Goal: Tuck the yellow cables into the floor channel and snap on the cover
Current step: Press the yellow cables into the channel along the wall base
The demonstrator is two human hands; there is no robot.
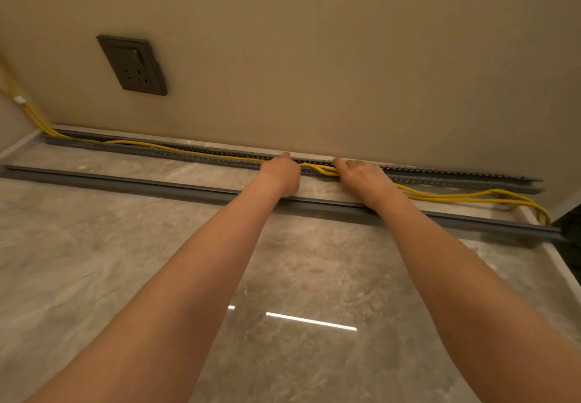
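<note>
A long grey perforated floor channel (195, 151) runs along the foot of the wall. Yellow cables (456, 196) come down the left corner and lie inside the channel on the left. Right of my hands they sag out onto the floor in a loop. My left hand (281, 173) and my right hand (361, 176) rest on the channel's middle, close together, fingers curled over the cables between them. The grey cover strip (125, 179) lies loose on the floor, parallel to the channel and nearer to me, under my wrists.
A dark wall socket (133, 64) sits on the beige wall above the channel's left part. The floor is glossy grey marble tile (283, 277) with a light reflection. A dark object (570, 223) stands at the right edge by the channel's end.
</note>
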